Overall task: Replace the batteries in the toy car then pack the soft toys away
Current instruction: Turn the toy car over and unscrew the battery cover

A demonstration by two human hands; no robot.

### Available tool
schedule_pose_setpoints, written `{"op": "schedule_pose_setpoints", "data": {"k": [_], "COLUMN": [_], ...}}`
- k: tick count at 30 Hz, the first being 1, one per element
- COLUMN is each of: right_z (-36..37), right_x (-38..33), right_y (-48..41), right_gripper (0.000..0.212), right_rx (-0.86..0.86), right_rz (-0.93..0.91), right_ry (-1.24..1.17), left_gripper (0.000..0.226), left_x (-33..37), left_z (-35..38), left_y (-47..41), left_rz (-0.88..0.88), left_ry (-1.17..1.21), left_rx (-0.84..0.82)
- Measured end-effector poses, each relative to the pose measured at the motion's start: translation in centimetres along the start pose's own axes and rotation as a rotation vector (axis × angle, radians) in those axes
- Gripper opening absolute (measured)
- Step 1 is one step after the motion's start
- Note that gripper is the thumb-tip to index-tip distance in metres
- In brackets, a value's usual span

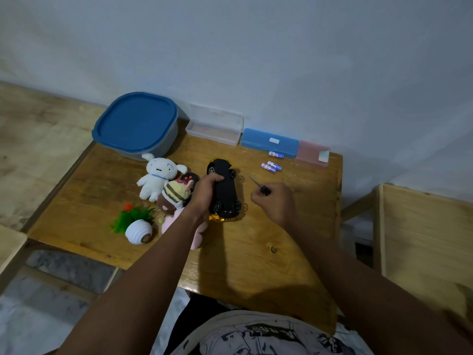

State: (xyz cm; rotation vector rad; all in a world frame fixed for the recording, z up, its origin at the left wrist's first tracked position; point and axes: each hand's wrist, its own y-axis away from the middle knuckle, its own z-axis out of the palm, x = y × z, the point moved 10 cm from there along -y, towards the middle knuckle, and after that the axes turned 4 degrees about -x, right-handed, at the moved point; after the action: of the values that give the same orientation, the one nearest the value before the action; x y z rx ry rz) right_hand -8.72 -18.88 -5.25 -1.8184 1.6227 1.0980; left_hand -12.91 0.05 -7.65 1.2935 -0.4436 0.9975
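The toy car (pixel 226 190) lies upside down on the wooden table (pixel 256 265), black underside and wheels up, yellow body showing at its ends. My left hand (pixel 204 192) grips its left side. My right hand (pixel 275 201) holds a small screwdriver (pixel 259 185), tip pointing up-left, just right of the car and apart from it. Three batteries (pixel 273 163) lie beyond. Soft toys sit to the left: a white one (pixel 157 176), a striped brown one (pixel 175 196) and a pink one (pixel 179 224) partly under my left arm.
A grey tub with a blue lid (pixel 137 124) stands at the back left. Along the wall lie a clear box (pixel 215 128), a blue case (pixel 268 142) and a pink case (pixel 312 153). A toppled small plant pot (pixel 137 226) and a black remote (pixel 189 178) lie nearby. Wooden frames flank the table.
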Motion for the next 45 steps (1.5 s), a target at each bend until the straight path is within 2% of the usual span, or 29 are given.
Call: {"op": "schedule_pose_setpoints", "data": {"k": [3, 8, 13, 19, 24, 33, 36, 39, 42, 45], "right_z": [0.6, 1.3, 0.8, -0.1, -0.9, -0.3, -1.2, -1.2, -0.2, 1.2], "right_x": [3.3, 3.8, 4.4, 5.4, 6.4, 6.7, 4.7, 0.7, -3.5, -6.7], "right_y": [1.2, 2.0, 2.6, 3.0, 2.8, 3.0, 3.3, 3.2, 2.7, 2.8], "right_gripper": [0.025, 0.008, 0.002, 0.018, 0.024, 0.038, 0.043, 0.036, 0.036, 0.045], "right_rx": [-0.007, -0.018, 0.008, 0.078, 0.131, 0.080, 0.158, 0.183, 0.095, -0.034], "right_rz": [0.036, -0.032, -0.048, -0.007, 0.047, 0.012, -0.075, -0.225, -0.324, -0.415], "right_ry": [0.147, 0.402, 0.369, 0.198, 0.261, 0.258, 0.238, 0.187, 0.195, 0.275], "left_gripper": [0.045, 0.040, 0.043, 0.029, 0.025, 0.030, 0.031, 0.033, 0.039, 0.044], "left_x": [-0.7, -1.9, -2.4, -2.6, -2.6, -3.0, -3.0, -2.8, -2.7, -2.4], "left_z": [-0.6, -0.6, -0.6, 0.0, 0.5, 1.0, 1.2, 1.4, 1.3, 1.1], "left_y": [-0.1, 0.2, 0.2, 0.4, 0.6, 0.9, 1.2, 1.7, 2.1, 2.1], "left_rz": [-0.016, -0.049, -0.052, -0.053, -0.045, -0.025, -0.036, -0.054, -0.066, -0.076], "left_ry": [0.012, 0.031, 0.042, 0.085, 0.130, 0.174, 0.209, 0.201, 0.173, 0.120], "left_rx": [0.029, 0.009, 0.023, 0.007, -0.017, -0.065, -0.079, -0.070, -0.059, -0.054]}}
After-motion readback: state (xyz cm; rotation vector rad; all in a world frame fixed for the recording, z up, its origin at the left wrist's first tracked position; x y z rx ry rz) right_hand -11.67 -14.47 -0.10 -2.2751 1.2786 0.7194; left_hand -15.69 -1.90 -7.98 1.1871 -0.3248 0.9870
